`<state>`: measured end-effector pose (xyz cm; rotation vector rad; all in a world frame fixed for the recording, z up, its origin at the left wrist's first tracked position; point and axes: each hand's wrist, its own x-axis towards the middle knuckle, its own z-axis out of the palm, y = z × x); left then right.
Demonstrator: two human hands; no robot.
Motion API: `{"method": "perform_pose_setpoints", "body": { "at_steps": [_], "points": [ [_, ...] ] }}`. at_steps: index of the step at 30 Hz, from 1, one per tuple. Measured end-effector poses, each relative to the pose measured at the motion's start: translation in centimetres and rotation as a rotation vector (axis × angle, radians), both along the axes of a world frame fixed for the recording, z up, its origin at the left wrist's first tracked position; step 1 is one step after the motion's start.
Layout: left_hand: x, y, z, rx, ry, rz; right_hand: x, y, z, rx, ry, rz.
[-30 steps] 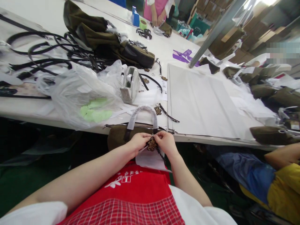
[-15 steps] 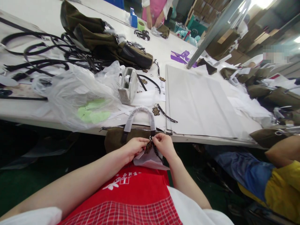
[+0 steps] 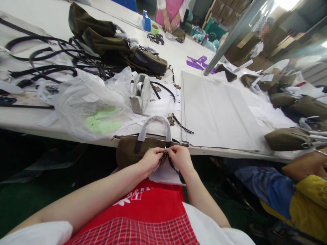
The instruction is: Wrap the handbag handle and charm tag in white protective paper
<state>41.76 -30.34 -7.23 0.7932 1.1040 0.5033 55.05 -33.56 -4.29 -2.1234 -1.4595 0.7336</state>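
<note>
An olive-green handbag [image 3: 126, 151] rests against the table edge in front of me, its zip along the top. Its near handle base is where both hands meet; the raised handle [image 3: 155, 119] is wrapped in white film. My left hand [image 3: 153, 160] pinches a leopard-patterned bag charm [image 3: 163, 158] by its ring. Close against it, my right hand [image 3: 180, 158] is closed on the same ring, with the dark braided cord hanging below. The fingers hide most of the ring. Another charm with a braided cord [image 3: 182, 124] lies on the table just beyond the bag.
A tape dispenser [image 3: 140, 93] and a clear plastic bag with green paper [image 3: 102, 120] stand left. Behind them are black straps [image 3: 51, 56] and olive bags [image 3: 109, 44]. A grey-white sheet [image 3: 217, 112] covers the right side. Co-workers are across the table and at right.
My hands have drawn closer together at the ring, the left moving slightly right and up. The charm is now more covered by fingers. At right, a co-worker's olive bag has shifted left.
</note>
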Motion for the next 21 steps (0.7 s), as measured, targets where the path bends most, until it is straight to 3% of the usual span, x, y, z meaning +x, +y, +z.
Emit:
{"method": "perform_pose_setpoints", "body": {
  "at_steps": [4, 12, 21],
  "points": [
    [0.4, -0.2, -1.3, 0.2, 0.109, -0.035, 0.6, 0.8, 0.1, -0.081, 0.079, 0.042],
    [0.5, 0.2, -1.3, 0.303, 0.21, -0.101, 1.1, 2.0, -0.2, -0.103, 0.04, 0.073],
    [0.6, 0.6, -1.4, 0.338, 0.263, -0.123, 0.5, 1.3, -0.6, -0.043, -0.05, 0.073]
  ]
}}
